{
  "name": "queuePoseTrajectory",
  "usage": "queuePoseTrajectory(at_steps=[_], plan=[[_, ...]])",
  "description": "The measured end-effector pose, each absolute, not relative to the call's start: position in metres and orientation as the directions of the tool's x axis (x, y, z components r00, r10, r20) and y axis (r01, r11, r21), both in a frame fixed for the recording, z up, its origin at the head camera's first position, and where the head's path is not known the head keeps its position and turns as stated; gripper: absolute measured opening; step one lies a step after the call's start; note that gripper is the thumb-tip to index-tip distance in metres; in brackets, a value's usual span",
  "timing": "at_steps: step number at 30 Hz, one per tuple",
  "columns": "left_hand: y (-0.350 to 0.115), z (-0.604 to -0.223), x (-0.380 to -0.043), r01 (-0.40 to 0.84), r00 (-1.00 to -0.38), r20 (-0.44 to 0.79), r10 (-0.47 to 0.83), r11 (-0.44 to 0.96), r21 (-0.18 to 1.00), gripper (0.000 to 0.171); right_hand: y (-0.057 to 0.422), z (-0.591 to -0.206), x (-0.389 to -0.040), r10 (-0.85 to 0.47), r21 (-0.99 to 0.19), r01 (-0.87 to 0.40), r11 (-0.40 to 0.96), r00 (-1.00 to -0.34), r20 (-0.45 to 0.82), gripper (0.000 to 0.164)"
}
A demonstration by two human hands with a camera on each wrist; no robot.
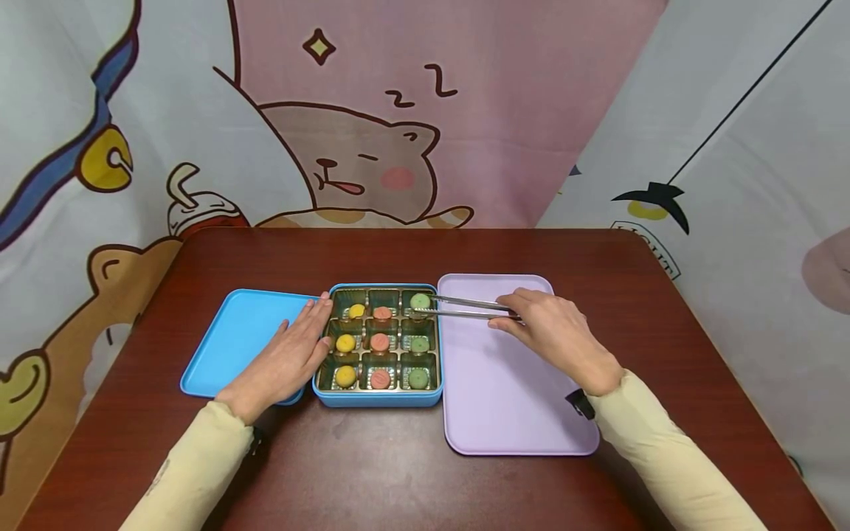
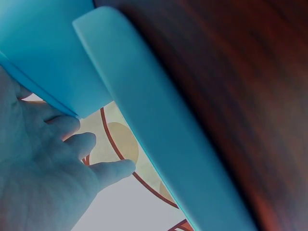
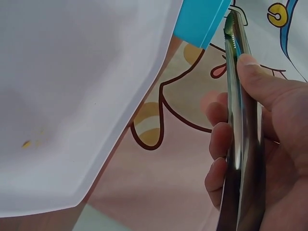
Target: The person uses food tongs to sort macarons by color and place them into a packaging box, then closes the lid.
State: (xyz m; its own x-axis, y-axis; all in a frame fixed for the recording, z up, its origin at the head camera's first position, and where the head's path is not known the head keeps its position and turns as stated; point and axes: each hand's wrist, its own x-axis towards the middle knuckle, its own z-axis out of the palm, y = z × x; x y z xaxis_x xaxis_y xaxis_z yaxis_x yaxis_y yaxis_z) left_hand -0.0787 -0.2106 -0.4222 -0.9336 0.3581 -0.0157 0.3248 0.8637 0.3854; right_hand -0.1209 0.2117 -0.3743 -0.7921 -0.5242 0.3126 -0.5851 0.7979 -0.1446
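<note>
A blue box (image 1: 378, 400) with a gold divided insert holds small round sweets, one to a compartment. Yellow sweets (image 1: 345, 344) fill the left column, pink sweets (image 1: 380, 343) the middle, green ones the right. My left hand (image 1: 285, 361) rests with straight fingers along the box's left side. Metal tongs (image 1: 471, 302) are gripped in my right hand (image 1: 554, 328), thumb on one arm and fingers curled round the other in the right wrist view. Their tips reach to the green sweet (image 1: 420, 301) in the back right compartment; whether they pinch it I cannot tell.
A blue lid (image 1: 232, 339) lies left of the box, partly under my left forearm. On the right lies a lilac tray (image 1: 511, 398), right up to the box, with a few yellow crumbs (image 3: 26, 144) on it. The brown table (image 1: 372, 472) ends at a printed curtain.
</note>
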Motion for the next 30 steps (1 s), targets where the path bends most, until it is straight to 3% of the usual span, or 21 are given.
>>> queuePoseTrajectory(at_steps=[20,30], plan=[[-0.210,-0.422,-0.079,0.329,-0.933,-0.013,0.358,0.869,0.369,0.064,0.206,-0.378,-0.123,-0.530,-0.117,-0.584,0.803,-0.791,0.304,0.034],[-0.210,-0.423,-0.079,0.327,-0.934,-0.014,0.358,0.867,0.375,0.065,0.217,-0.380,-0.115,-0.495,-0.185,-0.564,0.805,-0.810,0.315,0.041]])
